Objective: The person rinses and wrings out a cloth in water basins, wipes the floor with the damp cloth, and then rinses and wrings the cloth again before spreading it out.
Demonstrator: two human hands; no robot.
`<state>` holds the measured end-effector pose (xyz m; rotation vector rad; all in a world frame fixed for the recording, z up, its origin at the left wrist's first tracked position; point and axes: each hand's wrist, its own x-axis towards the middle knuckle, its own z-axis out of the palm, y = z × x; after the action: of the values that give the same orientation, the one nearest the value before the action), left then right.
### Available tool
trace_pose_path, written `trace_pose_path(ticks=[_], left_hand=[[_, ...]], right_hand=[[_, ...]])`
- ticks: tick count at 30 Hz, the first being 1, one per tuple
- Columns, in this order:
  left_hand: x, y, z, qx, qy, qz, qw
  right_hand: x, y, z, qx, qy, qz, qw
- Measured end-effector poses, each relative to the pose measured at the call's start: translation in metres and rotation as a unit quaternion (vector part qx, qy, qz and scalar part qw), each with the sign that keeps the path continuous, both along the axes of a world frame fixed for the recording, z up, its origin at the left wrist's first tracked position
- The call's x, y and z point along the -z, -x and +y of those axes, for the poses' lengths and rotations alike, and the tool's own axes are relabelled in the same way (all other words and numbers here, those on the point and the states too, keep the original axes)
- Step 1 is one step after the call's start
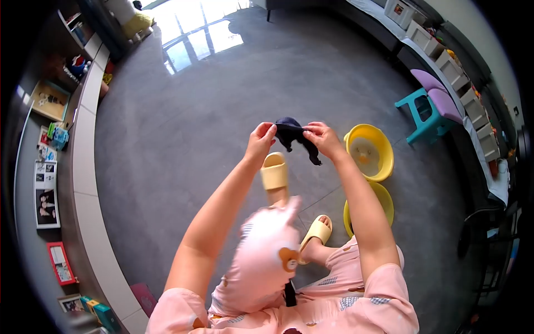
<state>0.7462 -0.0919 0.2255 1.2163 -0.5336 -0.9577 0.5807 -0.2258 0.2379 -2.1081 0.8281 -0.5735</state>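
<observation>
Between my hands a small, dark navy piece of cloth (289, 132) is stretched out, with loose ends hanging down on the right. Its exact kind is hard to make out. My left hand (261, 140) pinches its left edge between thumb and fingers. On the other side, my right hand (324, 140) pinches the upper right edge. The cloth is held up in front of me over the floor, above my yellow slipper (274, 171). To the right of my right hand is a yellow basin (387, 158) with a face printed on its pale bottom.
A second yellow basin (385, 199) sits nearer me, partly behind my right forearm. A teal stool (425, 114) with a purple seat is at right, beside a long bench holding several white bins (451, 69). Along the left runs a low cabinet (89, 150) with picture frames.
</observation>
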Motion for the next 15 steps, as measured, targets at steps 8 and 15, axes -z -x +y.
trace_pose_path(ticks=[8,15], left_hand=[[0.008,-0.050,0.096,0.074,-0.067,-0.088,0.991],[0.097,-0.100,0.226,0.144,-0.173,-0.226,0.948]], right_hand=[[0.034,-0.055,0.085,-0.146,-0.145,-0.015,0.978],[0.114,-0.079,0.162,-0.230,-0.326,-0.013,0.917]])
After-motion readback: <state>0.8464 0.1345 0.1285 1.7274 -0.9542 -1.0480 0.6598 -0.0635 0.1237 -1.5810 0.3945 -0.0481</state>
